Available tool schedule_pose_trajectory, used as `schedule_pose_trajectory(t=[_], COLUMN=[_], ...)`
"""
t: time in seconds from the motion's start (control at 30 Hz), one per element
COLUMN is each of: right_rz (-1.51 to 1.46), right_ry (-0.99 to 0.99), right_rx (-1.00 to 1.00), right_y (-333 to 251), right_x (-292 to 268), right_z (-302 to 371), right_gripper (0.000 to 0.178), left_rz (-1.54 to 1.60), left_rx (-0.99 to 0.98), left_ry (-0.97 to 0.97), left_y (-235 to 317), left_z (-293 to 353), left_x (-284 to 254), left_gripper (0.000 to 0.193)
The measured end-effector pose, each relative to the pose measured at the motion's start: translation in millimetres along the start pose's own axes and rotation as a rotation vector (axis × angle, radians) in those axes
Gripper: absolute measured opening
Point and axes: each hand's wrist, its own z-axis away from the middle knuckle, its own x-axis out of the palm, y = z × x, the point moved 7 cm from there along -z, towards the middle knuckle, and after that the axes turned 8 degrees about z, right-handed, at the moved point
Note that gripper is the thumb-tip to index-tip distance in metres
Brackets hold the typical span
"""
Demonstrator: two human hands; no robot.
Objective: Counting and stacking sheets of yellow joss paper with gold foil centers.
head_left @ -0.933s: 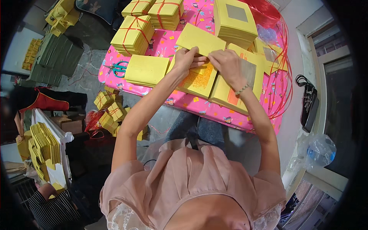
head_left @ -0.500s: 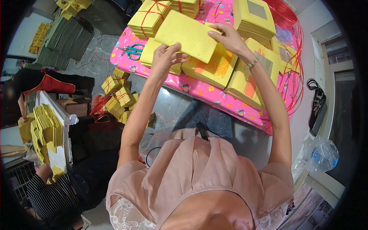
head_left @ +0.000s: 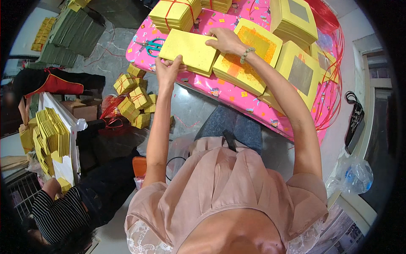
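A stack of plain yellow paper point(head_left: 189, 50) lies at the table's near left edge. My left hand point(head_left: 168, 70) grips its near left corner, thumb on top and fingers curled along the side. At its far right corner is my right hand point(head_left: 226, 41), thumb over the top sheet and the other fingers behind the edge, partly hidden. Close by on the right sits a yellow paper stack with an orange and gold patch point(head_left: 255, 41). Teal-handled scissors point(head_left: 153, 45) rest on the table just left of the held stack.
Pink patterned cloth point(head_left: 198, 87) covers the table. Red-tied yellow bundles point(head_left: 175, 15) stand at its back; silver-patched stacks point(head_left: 296, 70) and red ribbon strands point(head_left: 334, 97) are at right. Small tied bundles point(head_left: 137, 97) lie on the floor. A person in a striped top point(head_left: 61, 213) works at lower left.
Both hands have brought the yellow paper left and down onto the stack by the scissors, squaring it there. The orange-patched stack is now uncovered.
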Motion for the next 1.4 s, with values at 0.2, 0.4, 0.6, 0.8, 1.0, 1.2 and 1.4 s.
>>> schedule_pose_trajectory(t=[0.2,0.4,0.6,0.8,1.0,1.2,1.4], right_rz=[0.070,0.095,0.243,0.337,0.312,0.273,0.082], right_ry=[-0.063,-0.087,-0.105,-0.090,0.016,0.050,0.455], right_rx=[0.007,-0.001,-0.024,-0.015,-0.077,-0.099,-0.239], right_y=[-1.4,0.7,-2.5,0.0,-10.1,-0.8,-17.5], right_x=[5.6,9.9,23.4,26.1,20.0,22.4,-33.2], right_z=[-4.3,-4.4,-5.7,-5.1,-0.5,0.8,40.1], right_gripper=[0.033,0.028,0.023,0.029,0.024,0.027,0.022], left_rz=[-0.026,-0.040,-0.423,-1.131,-0.959,-1.121,-1.177], left_rx=[0.046,0.076,0.174,0.357,0.664,0.701,0.721], left_ry=[0.043,0.010,0.073,0.295,-0.263,-0.249,-0.259], left_y=[-7.4,-11.8,-10.2,25.0,-1.0,-15.5,-17.6], left_z=[3.3,-0.3,-1.4,24.1,14.8,19.7,19.5], left_x=[0.0,-1.1,-9.4,8.9,40.2,47.6,48.2], left_gripper=[0.061,0.062,0.077,0.079,0.044,0.045,0.046])
